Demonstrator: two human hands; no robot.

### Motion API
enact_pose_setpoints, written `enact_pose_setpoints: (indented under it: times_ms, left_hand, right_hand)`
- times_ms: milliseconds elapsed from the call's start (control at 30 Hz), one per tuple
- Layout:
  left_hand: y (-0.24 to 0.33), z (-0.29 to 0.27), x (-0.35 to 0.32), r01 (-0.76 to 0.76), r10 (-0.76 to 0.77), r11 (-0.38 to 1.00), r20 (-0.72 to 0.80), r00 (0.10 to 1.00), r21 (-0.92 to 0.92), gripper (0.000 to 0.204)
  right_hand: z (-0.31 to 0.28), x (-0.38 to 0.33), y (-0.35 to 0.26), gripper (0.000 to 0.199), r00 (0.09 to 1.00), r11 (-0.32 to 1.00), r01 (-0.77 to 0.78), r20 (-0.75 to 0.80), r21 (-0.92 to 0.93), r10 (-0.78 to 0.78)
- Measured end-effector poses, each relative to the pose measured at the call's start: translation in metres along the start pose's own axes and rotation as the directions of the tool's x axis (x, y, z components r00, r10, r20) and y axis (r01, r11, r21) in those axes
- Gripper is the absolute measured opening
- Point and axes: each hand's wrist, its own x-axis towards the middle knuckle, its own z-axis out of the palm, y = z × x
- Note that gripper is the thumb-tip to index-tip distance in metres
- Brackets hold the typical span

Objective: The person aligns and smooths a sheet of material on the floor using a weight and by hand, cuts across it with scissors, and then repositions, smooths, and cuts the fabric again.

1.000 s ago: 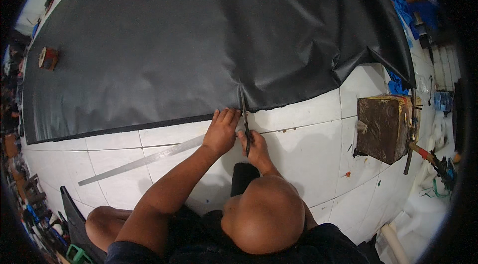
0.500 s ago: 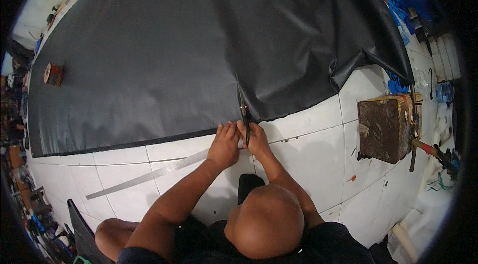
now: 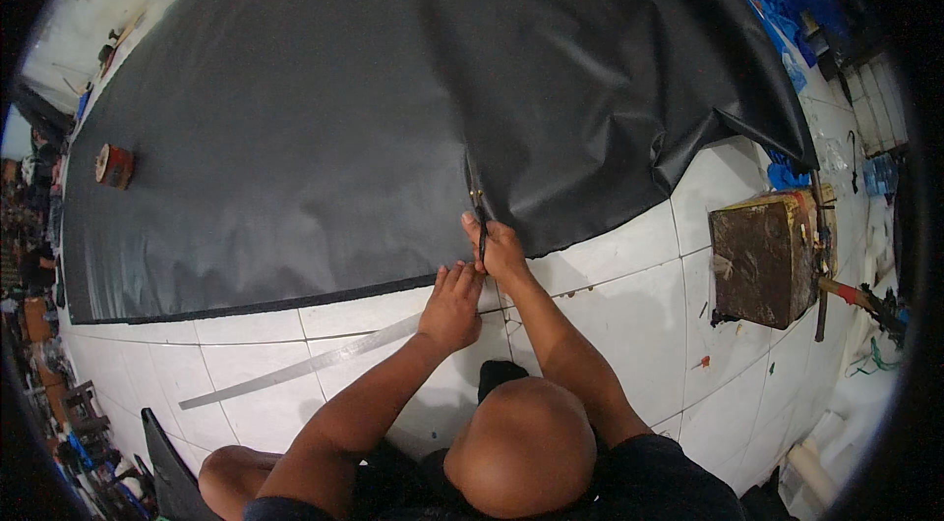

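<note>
A wide black leather-like sheet [image 3: 295, 128] covers much of the floor ahead of me. My right hand [image 3: 502, 252] is closed round the handles of dark scissors [image 3: 478, 211] at the sheet's near edge. Their blades point away from me into the sheet, and the tips are hard to make out against the black. Beside it, my left hand [image 3: 452, 308] lies with fingers stretched out, fingertips at the edge of the sheet. A long flat metal ruler [image 3: 305, 366] rests slantwise on the tiles, its right end hidden by the left hand.
A round reddish tin [image 3: 114, 167] stands on the sheet's left side. At the right, the sheet is creased and lifted near a brown block [image 3: 762, 260]. A red-banded tool handle [image 3: 848, 293] lies beside the block. White floor tiles [image 3: 615, 319] border the near edge.
My right hand has pushed the scissors a little farther forward into the sheet. My left hand has stayed near the edge, now slightly apart from the right. The view has shifted slightly.
</note>
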Motion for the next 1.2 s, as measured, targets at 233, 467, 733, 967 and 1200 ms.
enact_pose_setpoints:
  times_ms: [233,467,733,967,1200]
  left_hand:
    - [0.001,-0.007,-0.002,0.027,-0.028,0.999,0.044,0.999,0.027,0.077]
    - [0.002,-0.010,0.001,0.039,-0.040,0.999,0.077,0.996,0.021,0.085]
    - [0.032,-0.039,0.035,0.205,-0.203,0.979,0.230,0.952,0.017,0.094]
    - [0.027,-0.019,0.034,0.213,-0.228,0.972,0.197,0.954,0.094,0.080]
    - [0.025,-0.004,0.032,0.222,-0.231,0.972,0.144,0.962,0.081,0.074]
  right_hand:
    - [0.009,0.007,-0.001,0.052,0.999,1.000,0.001,-0.051,-0.029,-0.003]
    - [0.012,0.057,-0.041,0.051,1.000,1.000,-0.001,0.019,0.020,0.001]
    - [0.001,0.058,-0.050,0.049,0.996,1.000,0.031,0.086,0.004,-0.031]
    - [0.002,0.058,-0.051,0.049,0.996,0.999,-0.007,0.087,0.039,0.004]
    - [0.005,0.107,-0.059,0.052,0.992,0.994,-0.013,0.130,0.109,-0.001]
